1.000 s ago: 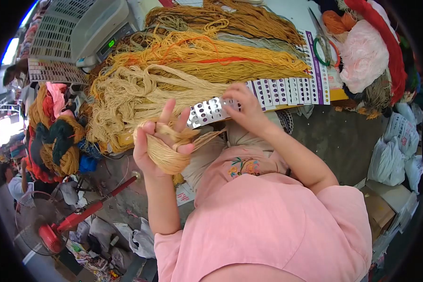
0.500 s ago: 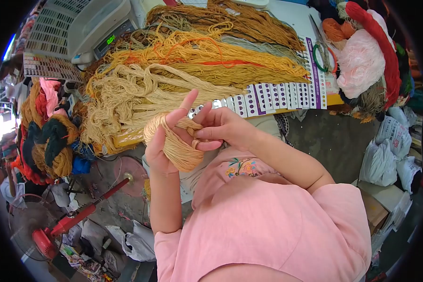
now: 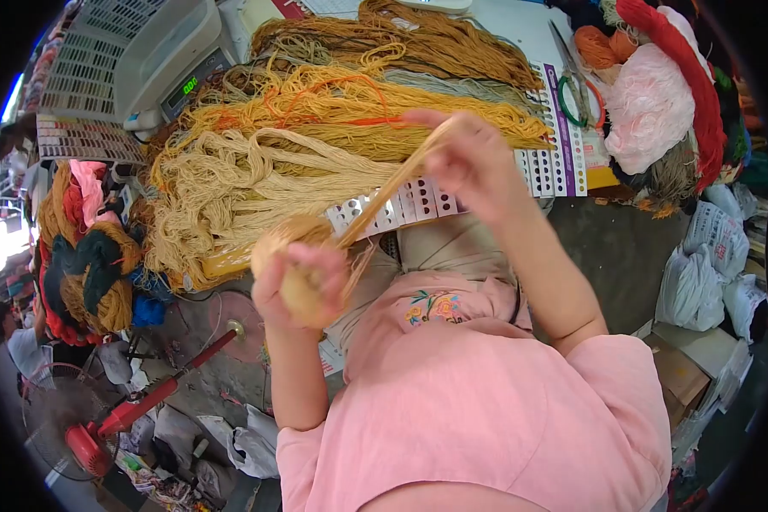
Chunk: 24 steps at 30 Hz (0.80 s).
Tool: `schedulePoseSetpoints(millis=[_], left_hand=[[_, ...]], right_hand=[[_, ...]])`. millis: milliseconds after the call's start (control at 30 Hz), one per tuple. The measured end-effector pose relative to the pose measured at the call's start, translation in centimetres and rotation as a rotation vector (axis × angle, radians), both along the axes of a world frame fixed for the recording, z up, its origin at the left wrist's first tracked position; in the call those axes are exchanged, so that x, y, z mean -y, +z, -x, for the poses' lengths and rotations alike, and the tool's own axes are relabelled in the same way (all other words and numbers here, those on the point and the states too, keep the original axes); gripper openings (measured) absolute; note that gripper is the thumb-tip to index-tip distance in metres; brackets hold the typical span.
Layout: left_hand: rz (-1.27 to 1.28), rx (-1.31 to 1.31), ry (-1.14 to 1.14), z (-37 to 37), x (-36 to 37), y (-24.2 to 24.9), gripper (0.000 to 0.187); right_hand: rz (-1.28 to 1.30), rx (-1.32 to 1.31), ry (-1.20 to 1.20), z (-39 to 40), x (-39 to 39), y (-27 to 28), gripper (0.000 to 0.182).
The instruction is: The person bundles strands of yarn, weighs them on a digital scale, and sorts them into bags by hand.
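My left hand (image 3: 273, 294), partly blurred, is closed around a wound bundle of pale golden yarn (image 3: 292, 232) in front of the table's edge. From it a taut length of the same yarn (image 3: 391, 189) slants up to the right. My right hand (image 3: 482, 171) grips the upper end of that length above the punched cards, its fingers smeared by motion. Behind my hands lie loose cream skeins (image 3: 222, 183) and golden yellow skeins (image 3: 316, 98) on the table.
Punched cards (image 3: 544, 175) line the table's front edge. Scissors (image 3: 572, 72) with green and red handles lie beside pink yarn (image 3: 648, 107). A digital scale (image 3: 188, 85) stands at back left. A red fan (image 3: 85, 448) and white bags (image 3: 691, 290) flank me.
My right hand has moved up and right from my left hand, drawing a length of yarn out taut. The left hand has turned and its fingers have curled in around the bundle.
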<state>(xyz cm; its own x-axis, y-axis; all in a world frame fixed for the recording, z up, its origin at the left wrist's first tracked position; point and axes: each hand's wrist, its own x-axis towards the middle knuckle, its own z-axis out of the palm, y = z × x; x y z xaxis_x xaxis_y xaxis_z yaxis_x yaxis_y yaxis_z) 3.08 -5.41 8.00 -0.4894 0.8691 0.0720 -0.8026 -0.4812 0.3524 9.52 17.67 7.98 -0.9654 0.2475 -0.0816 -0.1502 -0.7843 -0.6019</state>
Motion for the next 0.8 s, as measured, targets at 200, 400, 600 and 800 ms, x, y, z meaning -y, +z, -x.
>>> schedulePoseSetpoints(millis=[200, 400, 600, 800], left_hand=[[0.014, 0.349, 0.366, 4.1, 15.8, -1.1, 0.021], [0.628, 0.399, 1.191, 6.8, 40.0, -4.3, 0.033], [0.143, 0.644, 0.299, 5.6, 10.8, 0.3, 0.038], [0.904, 0.013, 0.057, 1.7, -8.9, -0.9, 0.019]], right_hand=[[0.047, -0.094, -0.209, -5.6, -12.6, 1.5, 0.011], [-0.267, -0.157, -0.867, -17.3, -39.3, 6.8, 0.014], [-1.027, 0.136, -0.45, -10.3, -24.2, 5.7, 0.023], [-0.965, 0.48, -0.139, -4.6, -7.7, -7.2, 0.01]])
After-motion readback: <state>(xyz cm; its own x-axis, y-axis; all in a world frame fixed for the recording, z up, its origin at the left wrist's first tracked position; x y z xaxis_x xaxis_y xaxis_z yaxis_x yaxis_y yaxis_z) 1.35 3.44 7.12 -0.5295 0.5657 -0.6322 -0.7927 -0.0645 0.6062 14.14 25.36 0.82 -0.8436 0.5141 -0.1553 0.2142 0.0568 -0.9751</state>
